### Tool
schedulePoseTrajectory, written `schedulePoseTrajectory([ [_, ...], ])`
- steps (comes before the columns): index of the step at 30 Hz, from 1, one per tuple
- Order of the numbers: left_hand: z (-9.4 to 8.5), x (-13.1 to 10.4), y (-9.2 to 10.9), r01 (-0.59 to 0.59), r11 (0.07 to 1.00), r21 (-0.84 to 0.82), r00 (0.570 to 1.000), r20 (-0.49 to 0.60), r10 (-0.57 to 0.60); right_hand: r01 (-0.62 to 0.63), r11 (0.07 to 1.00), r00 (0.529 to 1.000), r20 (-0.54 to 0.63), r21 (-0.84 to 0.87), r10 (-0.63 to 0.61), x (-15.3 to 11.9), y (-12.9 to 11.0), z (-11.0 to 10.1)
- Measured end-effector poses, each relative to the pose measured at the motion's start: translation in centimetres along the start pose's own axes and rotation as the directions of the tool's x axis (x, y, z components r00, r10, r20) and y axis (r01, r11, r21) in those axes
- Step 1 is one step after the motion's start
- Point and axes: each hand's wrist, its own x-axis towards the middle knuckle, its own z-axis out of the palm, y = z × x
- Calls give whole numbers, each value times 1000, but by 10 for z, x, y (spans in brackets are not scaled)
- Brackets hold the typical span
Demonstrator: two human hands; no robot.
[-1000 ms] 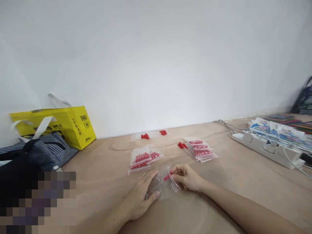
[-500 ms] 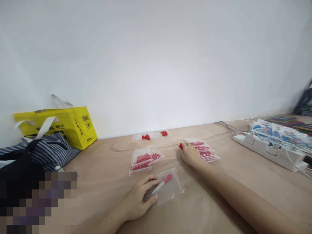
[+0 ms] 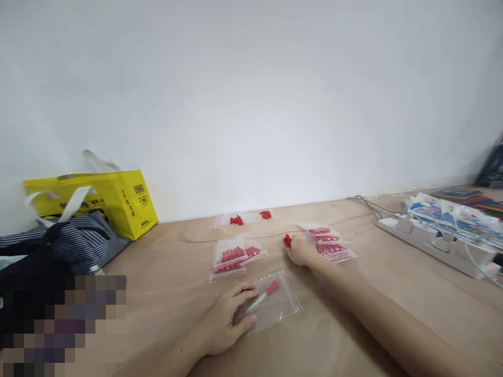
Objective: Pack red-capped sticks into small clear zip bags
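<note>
My left hand (image 3: 228, 319) pinches the near left edge of a clear zip bag (image 3: 277, 302) lying on the table; one small red piece (image 3: 272, 287) lies inside the bag. My right hand (image 3: 301, 249) is stretched forward over loose red pieces (image 3: 287, 240) and its fingers are closed around some of them. To its right lies a stack of filled bags (image 3: 329, 242). Two more filled bags (image 3: 232, 255) lie left of the hand. Near the wall, red pieces (image 3: 236, 220) rest on a flat clear bag.
A yellow tote bag (image 3: 118, 200) and a striped fabric bag (image 3: 74, 243) sit at the left by the wall. A white power strip (image 3: 434, 241) with cables and colourful packets (image 3: 456, 213) lies at the right. A white wall backs the brown table (image 3: 393, 293).
My right hand left the bag's mouth, reached forward to the loose red pieces and closed on them. The left hand stayed on the bag.
</note>
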Motion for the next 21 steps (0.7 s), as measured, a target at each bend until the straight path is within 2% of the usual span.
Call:
schedulePoseTrajectory([
  [7,1,0,-2,-11,1000,-12,1000,-14,11,184,982,983,14,52,-185,-38,-15,3],
  [13,0,0,0,-11,1000,4,1000,-4,11,244,964,969,2,101,-246,-45,-5,0],
  [21,1,0,-5,-17,1000,13,1000,12,17,340,927,939,-117,160,-324,-55,13,-3],
])
